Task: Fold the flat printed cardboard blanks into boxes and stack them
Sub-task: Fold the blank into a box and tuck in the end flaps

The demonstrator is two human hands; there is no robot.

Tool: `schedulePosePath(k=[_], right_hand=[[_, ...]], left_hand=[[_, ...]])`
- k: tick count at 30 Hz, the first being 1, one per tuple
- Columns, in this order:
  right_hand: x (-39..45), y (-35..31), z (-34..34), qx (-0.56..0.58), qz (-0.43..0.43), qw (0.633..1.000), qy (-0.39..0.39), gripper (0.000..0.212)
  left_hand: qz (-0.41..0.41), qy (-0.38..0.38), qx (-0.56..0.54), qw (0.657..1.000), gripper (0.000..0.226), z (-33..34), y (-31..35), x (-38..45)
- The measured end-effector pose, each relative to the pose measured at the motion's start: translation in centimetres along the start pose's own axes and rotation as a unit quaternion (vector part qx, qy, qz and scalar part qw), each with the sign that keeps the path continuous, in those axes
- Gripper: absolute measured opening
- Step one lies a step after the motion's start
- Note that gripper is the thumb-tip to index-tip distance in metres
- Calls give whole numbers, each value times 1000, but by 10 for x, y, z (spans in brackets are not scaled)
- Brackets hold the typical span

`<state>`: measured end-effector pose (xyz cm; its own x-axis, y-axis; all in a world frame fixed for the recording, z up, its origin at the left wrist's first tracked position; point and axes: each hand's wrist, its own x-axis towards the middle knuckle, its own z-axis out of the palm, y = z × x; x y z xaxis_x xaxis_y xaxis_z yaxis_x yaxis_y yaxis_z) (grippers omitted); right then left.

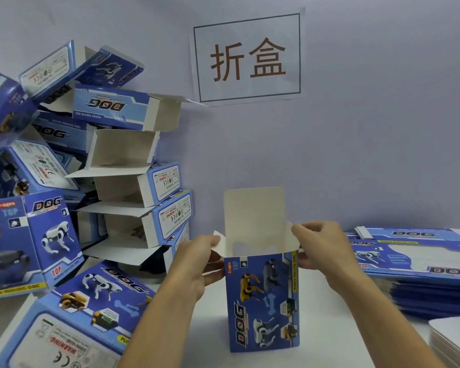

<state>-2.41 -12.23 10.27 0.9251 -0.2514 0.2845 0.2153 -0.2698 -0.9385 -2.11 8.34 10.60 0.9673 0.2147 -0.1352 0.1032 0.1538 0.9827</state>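
white paper sign with brown characters on pale wall; white table.

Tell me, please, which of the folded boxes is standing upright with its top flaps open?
The box between both hands, on the white table; the pile of boxes at left lies sideways or tilted.

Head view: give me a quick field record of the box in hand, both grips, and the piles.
box: upright box on white table, top open, rear flap raised
left grip: left hand pinches the left side flap
right grip: right hand pinches the right side flap
done pile: folded boxes heaped at left, against the wall
blanks: flat blanks stacked at right
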Motion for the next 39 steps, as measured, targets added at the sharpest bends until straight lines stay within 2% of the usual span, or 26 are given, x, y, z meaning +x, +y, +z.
schedulePosePath(k=[5,8,10,14,17,19,21,23,25,27,29,31,33,35,36,39], right_hand=[[3,1,-7,68,53,996,-28,13],[6,0,-11,79,87,992,-35,13],[7,-3,-12,64,99,992,-45,14],[4,-16,-9,-87,70,993,-47,28],[1,-21,-5,-231,16,973,-7,44],[2,-18,-6,-245,3,969,6,43],[7,-11,-10,-156,29,987,9,34],[13,-4,-16,-5,96,995,-9,21],[18,3,-22,149,165,974,-49,9],[19,14,-25,269,217,934,-87,20],[16,23,-25,339,246,901,-118,34],[14,30,-23,363,244,889,-136,44],[15,38,-16,329,211,912,-123,41],[12,44,-3,270,155,948,-66,26],[9,46,5,266,136,953,-49,24],[3,54,24,346,131,927,-64,50]], left_hand=[[-17,22,47,999,13,0,-5,2],[-57,-33,-12,998,13,3,-11,0],[-54,-46,-31,997,15,4,-13,-1],[1,-25,30,999,15,8,-8,-3],[26,-20,111,993,19,11,-3,-3],[38,-9,147,988,21,11,0,-4],[49,-11,149,988,22,11,-1,-4],[49,-16,127,991,22,9,-4,-3],[42,-17,94,994,21,9,-7,-3],[38,-16,64,997,18,9,-9,-3],[34,-14,41,998,17,10,-11,-2],[34,-13,18,999,18,10,-13,-1],[47,-12,-9,999,16,14,-16,1],[77,-8,-38,996,14,20,-24,3],[97,-5,-62,993,13,25,-30,4],[150,-11,-162,975,17,34,-44,4]])
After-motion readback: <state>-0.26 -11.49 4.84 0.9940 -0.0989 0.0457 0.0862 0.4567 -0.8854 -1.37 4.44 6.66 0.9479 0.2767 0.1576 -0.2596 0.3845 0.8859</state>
